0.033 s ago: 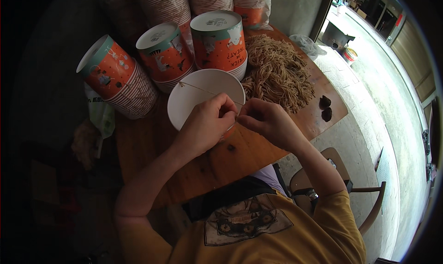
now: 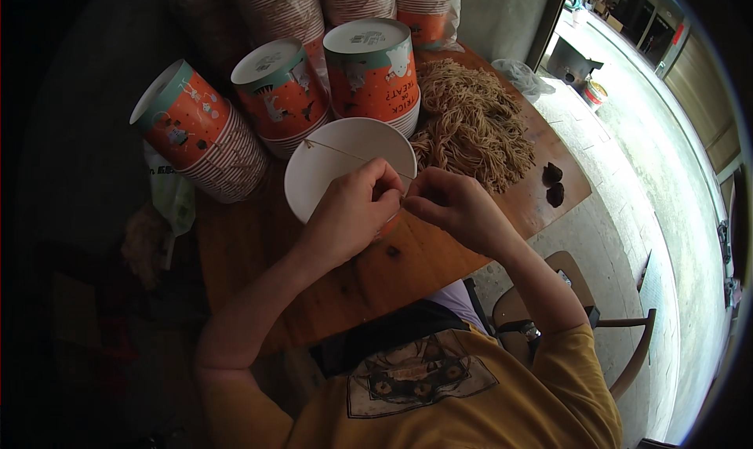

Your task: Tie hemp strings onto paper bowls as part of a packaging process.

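Observation:
A paper bucket [image 2: 318, 178], white inside with an orange outer wall, faces me on the table. A thin brown cord [image 2: 339, 148] runs from its far-left rim across the opening to the right rim. There my left hand [image 2: 357, 206] pinches with thumb and bent fingers, close against the rim. Touching nearly fingertip to fingertip, my right hand [image 2: 443, 198] pinches the same cord end. The tips partly hide the cord between them. Right of the bucket lies a heap of brown cords [image 2: 474, 127].
Upside-down stacks of orange printed buckets [image 2: 196, 123] stand behind and left. Bagged stacks [image 2: 274, 10] line the back. Two dark lumps [image 2: 554, 194] lie near the right edge of the wooden table [image 2: 314, 308]. A chair [image 2: 565, 284] stands to the right.

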